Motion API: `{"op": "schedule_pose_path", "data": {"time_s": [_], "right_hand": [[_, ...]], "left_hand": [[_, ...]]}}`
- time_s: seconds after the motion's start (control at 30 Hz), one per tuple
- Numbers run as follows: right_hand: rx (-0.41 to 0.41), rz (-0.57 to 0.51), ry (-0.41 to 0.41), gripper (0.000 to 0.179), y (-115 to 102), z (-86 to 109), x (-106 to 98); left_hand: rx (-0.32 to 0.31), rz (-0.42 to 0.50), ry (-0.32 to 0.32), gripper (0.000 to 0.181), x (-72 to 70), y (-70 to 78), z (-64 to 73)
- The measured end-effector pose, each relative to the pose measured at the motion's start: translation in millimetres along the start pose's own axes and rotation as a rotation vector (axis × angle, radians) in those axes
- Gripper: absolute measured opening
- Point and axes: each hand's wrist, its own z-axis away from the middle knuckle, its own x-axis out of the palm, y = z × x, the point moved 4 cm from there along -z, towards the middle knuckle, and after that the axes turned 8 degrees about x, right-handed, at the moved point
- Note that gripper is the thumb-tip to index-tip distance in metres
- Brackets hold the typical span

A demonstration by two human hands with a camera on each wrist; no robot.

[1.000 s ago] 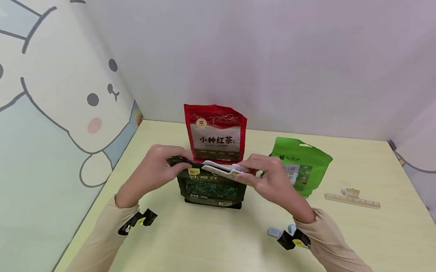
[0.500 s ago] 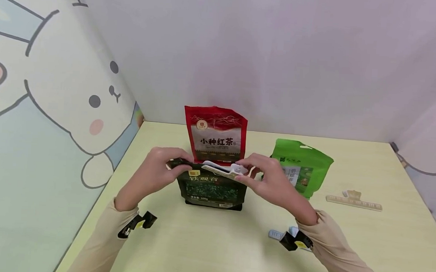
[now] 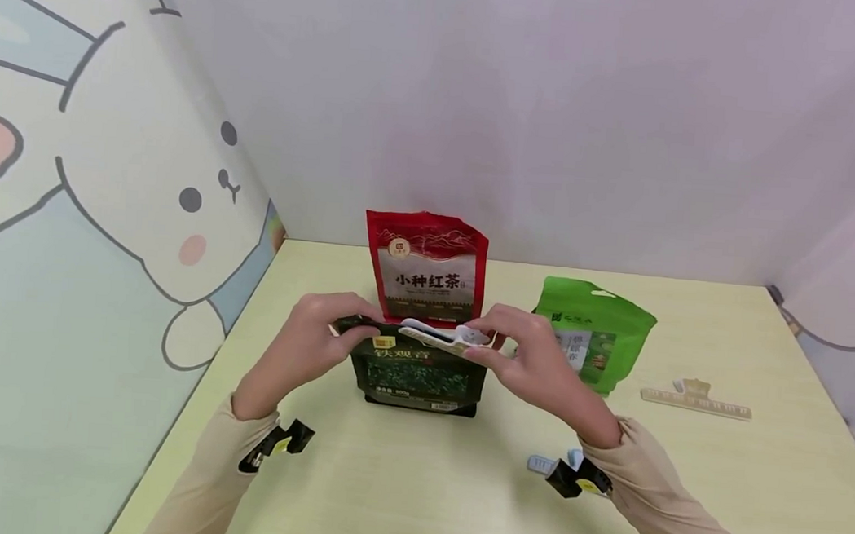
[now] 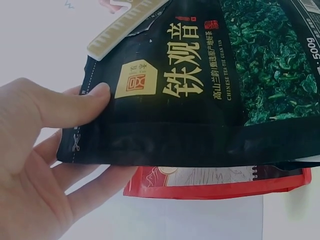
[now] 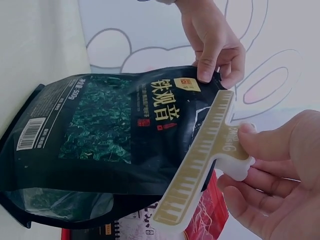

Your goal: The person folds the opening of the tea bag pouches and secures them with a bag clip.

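A dark green tea bag (image 3: pixel 421 374) stands upright on the table, its front printed with tea leaves. My left hand (image 3: pixel 324 334) pinches the bag's top left corner, thumb in front and fingers behind, as the left wrist view shows. My right hand (image 3: pixel 532 357) squeezes the handles of a white and gold clip (image 5: pixel 197 160) with a piano-key pattern between thumb and fingers. The clip's long bar lies slantwise along the bag's top edge, towards its right part. In the head view its two bars (image 3: pixel 423 332) show slightly parted at the bag's top.
Behind the dark bag stands a red tea bag (image 3: pixel 427 267). A green tea bag (image 3: pixel 600 335) leans to the right, partly behind my right hand. A gold clip (image 3: pixel 695 398) lies further right, and a blue clip (image 3: pixel 540 464) lies partly under my right wrist.
The whole head view shifts slightly down and to the right. My right fingers shift a little on the clip handles, while both hands stay at the bag's top edge.
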Motion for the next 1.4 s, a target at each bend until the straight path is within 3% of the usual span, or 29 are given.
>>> {"op": "schedule_pose_path", "data": {"time_s": [0.27,0.8,1.1,1.4], "right_hand": [[-0.031,-0.029,0.037,0.021,-1.4,-0.2,-0.9],[-0.010,-0.030,0.028,0.018,-1.8,-3.7,2.9],[0.086,0.011,-0.056,0.024,-1.2,-1.6,1.6],[0.094,-0.009,-0.075,0.024,-0.5,1.0,-0.4]], "left_hand": [[0.007,0.004,0.027,0.020,1.8,-2.2,-2.5],[-0.049,0.026,0.043,0.021,2.2,-2.0,-2.4],[-0.061,0.033,0.009,0.020,1.9,-0.5,-0.5],[-0.073,0.037,-0.036,0.019,2.2,1.0,-0.6]]}}
